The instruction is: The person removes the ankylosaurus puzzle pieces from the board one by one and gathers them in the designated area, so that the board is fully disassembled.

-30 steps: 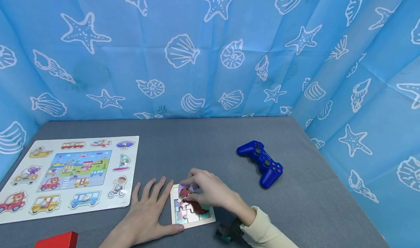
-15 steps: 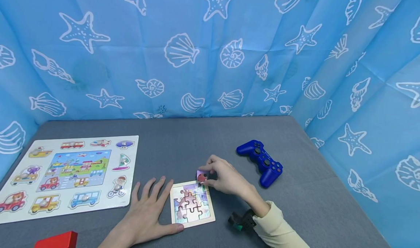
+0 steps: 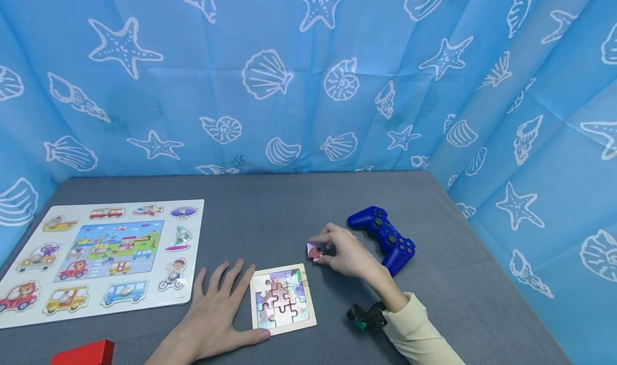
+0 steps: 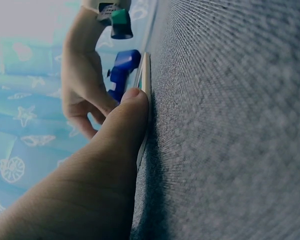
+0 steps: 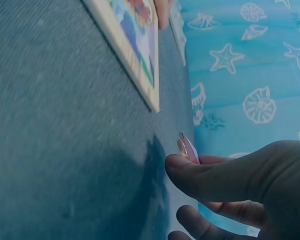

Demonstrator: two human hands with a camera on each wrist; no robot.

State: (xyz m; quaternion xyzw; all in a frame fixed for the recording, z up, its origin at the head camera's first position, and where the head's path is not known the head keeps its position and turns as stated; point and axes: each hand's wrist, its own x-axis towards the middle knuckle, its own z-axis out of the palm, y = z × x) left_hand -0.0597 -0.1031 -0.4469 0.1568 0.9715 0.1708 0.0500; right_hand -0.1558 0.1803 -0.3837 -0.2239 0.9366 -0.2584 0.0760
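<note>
1. The vehicle board point(image 3: 192, 268) loses its near left corner to the head view's left edge.
2. The red block point(image 3: 87, 353) runs off the head view's bottom edge, full shape unclear.
3. The right hand point(image 3: 349, 253) partly covers the puzzle piece point(image 3: 315, 252), whose print is too small to tell.
4. The left hand point(image 3: 217, 306) hides the near left corner of the wooden frame point(image 3: 309, 299) under its thumb.
5. In the right wrist view, the wooden frame is cut off and its picture blurred.

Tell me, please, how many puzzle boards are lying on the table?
2: the large picture board at the left of the head view, and the small framed puzzle beside the left hand. None seems hidden.
</note>
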